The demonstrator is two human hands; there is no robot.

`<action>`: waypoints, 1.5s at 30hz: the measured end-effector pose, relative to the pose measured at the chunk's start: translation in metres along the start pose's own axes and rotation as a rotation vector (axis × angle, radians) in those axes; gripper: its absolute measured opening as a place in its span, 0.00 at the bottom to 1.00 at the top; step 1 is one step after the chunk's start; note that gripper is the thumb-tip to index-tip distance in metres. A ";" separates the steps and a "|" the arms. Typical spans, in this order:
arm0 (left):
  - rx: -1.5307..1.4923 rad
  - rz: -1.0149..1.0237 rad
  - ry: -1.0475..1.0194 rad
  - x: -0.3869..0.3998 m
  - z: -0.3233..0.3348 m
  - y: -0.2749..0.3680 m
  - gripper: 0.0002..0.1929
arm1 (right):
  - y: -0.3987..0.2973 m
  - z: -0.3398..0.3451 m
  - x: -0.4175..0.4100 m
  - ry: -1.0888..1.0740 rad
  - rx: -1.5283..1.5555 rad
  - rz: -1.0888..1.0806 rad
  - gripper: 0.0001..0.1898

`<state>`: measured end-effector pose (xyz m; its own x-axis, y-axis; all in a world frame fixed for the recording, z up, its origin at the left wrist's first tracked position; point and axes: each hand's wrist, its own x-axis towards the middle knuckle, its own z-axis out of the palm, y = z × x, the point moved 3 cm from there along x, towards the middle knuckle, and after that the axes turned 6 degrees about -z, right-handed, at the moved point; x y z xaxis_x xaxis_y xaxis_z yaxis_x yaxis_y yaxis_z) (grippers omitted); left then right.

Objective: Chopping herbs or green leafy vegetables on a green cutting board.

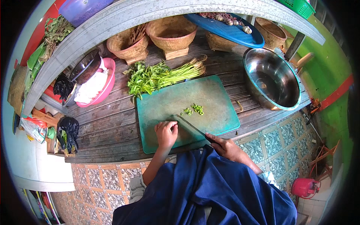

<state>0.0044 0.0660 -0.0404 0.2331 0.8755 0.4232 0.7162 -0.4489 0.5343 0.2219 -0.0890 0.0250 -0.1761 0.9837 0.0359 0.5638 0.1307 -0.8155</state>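
Note:
My right hand point(224, 147) grips the dark handle of a kitchen knife point(192, 126). Its blade slants up and left across the green cutting board point(168, 107). Beside the knife tip, my left hand point(166, 134) rests over the board with curled fingers. A dark speck shows at its fingertips, too small to make out, so I cannot tell whether it holds anything. Two small heaps of chopped green stems point(197, 109) lie on the board, right of the tip. Along the board's far edge lies a bunch of leafy greens point(166, 73) with pale roots pointing right.
A steel basin point(270, 81) stands on the slatted wooden table point(107, 132) at right. Woven baskets point(171, 31) and a blue tray point(197, 21) with garlic and shallots line the back. At left are a pink basin point(108, 87) and a black plastic bag point(67, 132). A metal shelf edge point(135, 15) crosses overhead.

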 end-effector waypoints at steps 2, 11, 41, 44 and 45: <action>-0.004 -0.025 -0.027 0.001 0.001 -0.001 0.04 | -0.003 -0.001 0.002 0.035 -0.015 -0.063 0.24; 0.023 -0.042 -0.015 0.000 0.001 -0.003 0.05 | 0.005 0.008 0.004 0.005 -0.094 -0.135 0.23; -0.005 -0.032 -0.023 -0.004 -0.004 -0.009 0.04 | 0.005 0.013 0.004 0.011 -0.094 -0.177 0.23; 0.020 -0.037 -0.019 -0.007 -0.006 -0.010 0.04 | 0.014 0.022 0.011 -0.055 -0.034 -0.100 0.23; 0.019 -0.034 -0.020 -0.006 -0.006 -0.010 0.04 | 0.015 0.023 0.012 -0.046 -0.032 -0.109 0.23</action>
<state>-0.0081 0.0637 -0.0436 0.2219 0.8936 0.3901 0.7365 -0.4158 0.5335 0.2092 -0.0782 0.0001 -0.2739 0.9569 0.0961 0.5644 0.2409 -0.7895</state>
